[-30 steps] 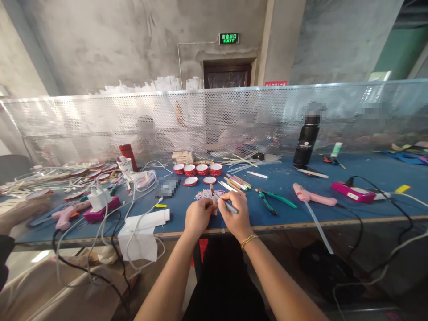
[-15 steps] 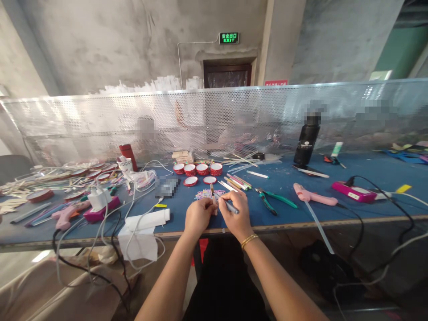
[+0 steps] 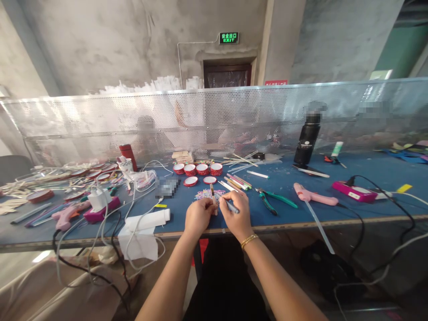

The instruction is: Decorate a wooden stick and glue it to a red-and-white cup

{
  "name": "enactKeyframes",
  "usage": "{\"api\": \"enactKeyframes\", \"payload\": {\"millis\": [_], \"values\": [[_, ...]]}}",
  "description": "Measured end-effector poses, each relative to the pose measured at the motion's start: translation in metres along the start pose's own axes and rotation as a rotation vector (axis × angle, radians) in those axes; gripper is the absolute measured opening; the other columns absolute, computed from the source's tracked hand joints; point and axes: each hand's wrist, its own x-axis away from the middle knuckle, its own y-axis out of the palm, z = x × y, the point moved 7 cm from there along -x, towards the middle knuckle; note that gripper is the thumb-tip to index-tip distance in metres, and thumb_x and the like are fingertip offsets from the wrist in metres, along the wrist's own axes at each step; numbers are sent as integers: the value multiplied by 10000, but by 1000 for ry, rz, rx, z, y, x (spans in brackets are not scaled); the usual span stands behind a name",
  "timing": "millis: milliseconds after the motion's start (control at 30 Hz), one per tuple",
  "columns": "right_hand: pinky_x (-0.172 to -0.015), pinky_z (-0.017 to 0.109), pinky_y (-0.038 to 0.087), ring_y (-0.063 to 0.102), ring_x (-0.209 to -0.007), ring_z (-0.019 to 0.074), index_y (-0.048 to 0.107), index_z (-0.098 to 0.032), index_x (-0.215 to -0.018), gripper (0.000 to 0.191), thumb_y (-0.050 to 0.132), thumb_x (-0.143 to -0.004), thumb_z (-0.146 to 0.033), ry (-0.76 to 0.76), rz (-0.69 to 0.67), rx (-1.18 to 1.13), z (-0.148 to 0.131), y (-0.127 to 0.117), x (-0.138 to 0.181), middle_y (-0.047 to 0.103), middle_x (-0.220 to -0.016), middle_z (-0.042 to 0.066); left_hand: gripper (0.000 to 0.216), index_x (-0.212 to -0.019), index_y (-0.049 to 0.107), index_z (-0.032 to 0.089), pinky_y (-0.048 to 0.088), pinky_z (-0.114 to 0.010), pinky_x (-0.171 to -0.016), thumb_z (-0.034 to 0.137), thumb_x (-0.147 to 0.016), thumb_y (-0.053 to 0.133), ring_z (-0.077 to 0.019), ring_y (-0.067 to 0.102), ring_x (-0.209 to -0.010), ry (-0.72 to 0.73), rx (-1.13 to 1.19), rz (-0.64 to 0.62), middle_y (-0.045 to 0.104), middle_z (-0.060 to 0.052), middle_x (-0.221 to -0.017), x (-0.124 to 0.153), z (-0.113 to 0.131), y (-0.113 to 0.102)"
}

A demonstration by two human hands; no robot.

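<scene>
My left hand [image 3: 200, 216] is closed on a flat wooden stick [image 3: 212, 191], held upright near the table's front edge. Dark colour covers part of the stick's upper end. In my right hand [image 3: 238, 213] is a grey marker [image 3: 231, 206], its front end close to the stick; whether the tip touches the wood I cannot tell. Just behind my hands lies a pile of small pastel rubber bands [image 3: 202, 194]. Several more markers [image 3: 239, 182] rest beyond my right hand. Red-edged round pieces with white tops [image 3: 202, 168] stand in short stacks farther back.
Green-handled pliers [image 3: 277, 199], a pink glue gun [image 3: 314, 196] and a black bottle [image 3: 306, 142] are on the right. To the left are a white roll [image 3: 147, 218], tangled cables and another pink glue gun [image 3: 68, 215]. A perforated metal screen [image 3: 234, 120] runs along the back.
Almost nothing differs. The marker and the fingers of my right hand have shifted very slightly; both hands keep their hold in the same place.
</scene>
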Motion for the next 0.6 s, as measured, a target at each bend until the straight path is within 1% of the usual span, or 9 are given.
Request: {"api": "enactKeyframes", "payload": {"millis": [267, 433, 600], "values": [[-893, 397, 404, 617, -737, 189, 565, -230, -786, 126, 582, -910, -211, -12, -34, -7, -1, 3, 1, 661, -735, -7, 250, -629, 578, 202, 283, -252, -590, 306, -856, 583, -129, 525, -622, -15, -23, 14, 636, 28, -633, 0, -2, -1], [-846, 388, 422, 607, -744, 206, 552, -232, -766, 147, 573, -911, -228, 27, 20, 32, 3, -1, 1, 654, -720, 8, 227, -644, 618, 209, 315, -246, -609, 295, -852, 591, -134, 550, -631, -8, 3, -1, 657, 23, -649, 0, 0, 0], [-853, 391, 430, 612, -753, 213, 552, -232, -753, 143, 579, -893, -217, 25, 29, 31, 3, -2, 1, 651, -707, 6, 243, -639, 617, 209, 324, -244, -608, 308, -860, 593, -137, 562, -635, -11, 20, -2, 673, 22, -655, 0, -1, 0]]}}
